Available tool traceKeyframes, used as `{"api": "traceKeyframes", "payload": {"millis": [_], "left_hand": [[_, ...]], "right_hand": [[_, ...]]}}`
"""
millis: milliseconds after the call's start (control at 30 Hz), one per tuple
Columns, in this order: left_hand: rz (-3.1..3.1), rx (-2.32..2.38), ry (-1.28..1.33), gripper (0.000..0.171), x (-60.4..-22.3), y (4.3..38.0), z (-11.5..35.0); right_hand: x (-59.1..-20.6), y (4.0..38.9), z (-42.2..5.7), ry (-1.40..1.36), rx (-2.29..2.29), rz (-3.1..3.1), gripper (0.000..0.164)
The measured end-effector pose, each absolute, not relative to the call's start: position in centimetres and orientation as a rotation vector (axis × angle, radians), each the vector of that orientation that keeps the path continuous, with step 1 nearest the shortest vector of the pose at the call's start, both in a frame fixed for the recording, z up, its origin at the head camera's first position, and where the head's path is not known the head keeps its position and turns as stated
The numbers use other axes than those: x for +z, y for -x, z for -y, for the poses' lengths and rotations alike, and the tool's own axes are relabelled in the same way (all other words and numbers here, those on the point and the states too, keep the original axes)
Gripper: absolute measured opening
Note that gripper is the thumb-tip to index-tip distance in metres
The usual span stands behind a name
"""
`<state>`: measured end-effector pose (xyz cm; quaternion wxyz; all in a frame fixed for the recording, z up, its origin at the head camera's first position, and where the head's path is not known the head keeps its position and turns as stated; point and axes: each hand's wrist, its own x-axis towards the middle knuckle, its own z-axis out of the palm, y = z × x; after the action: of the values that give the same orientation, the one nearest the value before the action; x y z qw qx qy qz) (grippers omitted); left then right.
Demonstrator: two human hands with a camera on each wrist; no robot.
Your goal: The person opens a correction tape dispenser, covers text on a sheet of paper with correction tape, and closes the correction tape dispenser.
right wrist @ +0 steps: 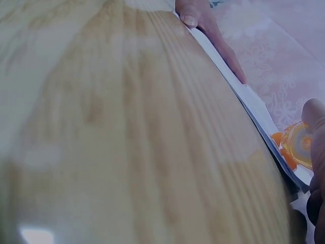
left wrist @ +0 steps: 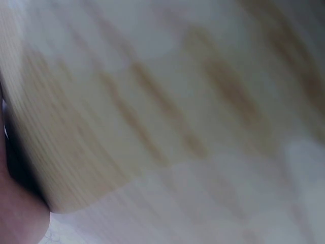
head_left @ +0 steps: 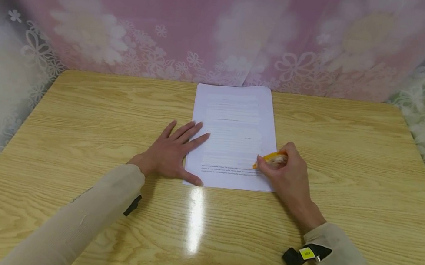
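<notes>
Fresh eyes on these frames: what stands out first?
Probably the orange correction tape, held in the right hand at the paper's lower right. Then the white paper itself, reaching the table's far edge, the left hand spread across its left side. Behind the table, pink flowered cloth.

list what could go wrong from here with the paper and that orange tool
The paper might slide or crease if the left hand, spread over its left edge, eases off. The orange tool, gripped in the right hand, could stray across the dark printed lines beside its tip. The paper's far end, by the flowered backdrop, may buckle if pushed.
</notes>
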<state>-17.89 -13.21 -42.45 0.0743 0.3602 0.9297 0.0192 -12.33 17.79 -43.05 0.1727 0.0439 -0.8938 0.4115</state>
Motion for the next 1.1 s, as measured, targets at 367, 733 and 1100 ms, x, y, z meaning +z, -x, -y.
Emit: {"api": "traceKeyframes", "payload": {"millis": [367,733,1100], "left_hand": [[-2.79,0.068,-1.084,0.119,-42.5,17.9,13.3],[-2.781,0.065,-1.075,0.119,-42.3,17.9,13.2],[-2.781,0.058,-1.08,0.12,-42.3,17.9,13.3]], "right_hand": [[-43.1,12.3,-18.1,-0.13,1.14,2.531,0.038],[-43.2,12.3,-18.7,-0.154,1.12,2.536,0.038],[-43.2,12.3,-19.4,-0.155,1.1,2.501,0.039]]}}
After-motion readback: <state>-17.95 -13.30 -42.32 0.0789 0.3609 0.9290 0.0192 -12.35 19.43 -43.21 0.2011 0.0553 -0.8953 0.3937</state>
